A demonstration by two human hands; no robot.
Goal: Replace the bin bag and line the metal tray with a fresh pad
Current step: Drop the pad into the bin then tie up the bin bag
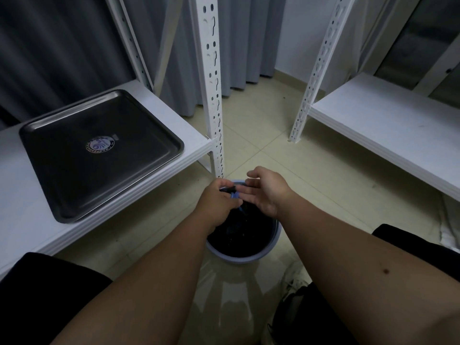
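A round blue bin (251,257) stands on the tiled floor between my forearms, lined with a black bag (242,235). My left hand (217,202) grips a bunched piece of the black bag at the bin's far rim. My right hand (265,192) hovers just beside it over the bin, fingers straight and spread, holding nothing. A bare metal tray (99,153) with a round sticker in its middle lies on the white shelf (22,220) to the left. No pad is in view.
A white perforated shelf post (214,95) rises just behind the bin. A second white shelf (388,135) stands at the right with its own post (316,73). Grey curtains hang at the back. My dark-clothed knees flank the bin.
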